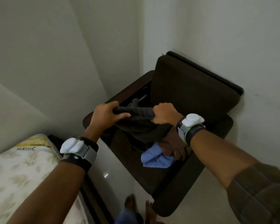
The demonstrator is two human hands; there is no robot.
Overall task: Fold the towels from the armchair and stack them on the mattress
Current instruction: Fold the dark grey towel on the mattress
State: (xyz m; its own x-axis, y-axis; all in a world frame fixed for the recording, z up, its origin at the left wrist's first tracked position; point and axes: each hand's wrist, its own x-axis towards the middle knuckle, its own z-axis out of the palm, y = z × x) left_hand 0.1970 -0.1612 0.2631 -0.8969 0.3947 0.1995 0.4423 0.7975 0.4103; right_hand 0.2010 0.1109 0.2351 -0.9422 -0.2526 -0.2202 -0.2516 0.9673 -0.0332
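A dark grey towel (141, 126) hangs over the seat of the dark brown armchair (192, 91). My left hand (106, 114) grips its top edge at the left. My right hand (164, 114) grips the same edge at the right, so the towel is stretched between them. Below it on the seat lie a brown towel (173, 146) and a light blue towel (155, 157), both crumpled. The mattress (21, 172), cream with a leaf print, is at the lower left.
White walls meet in a corner behind the armchair. A strip of glossy pale floor (110, 167) runs between the mattress and the chair. My bare feet (136, 204) stand there at the chair's front corner. A dark bed frame (94, 196) edges the mattress.
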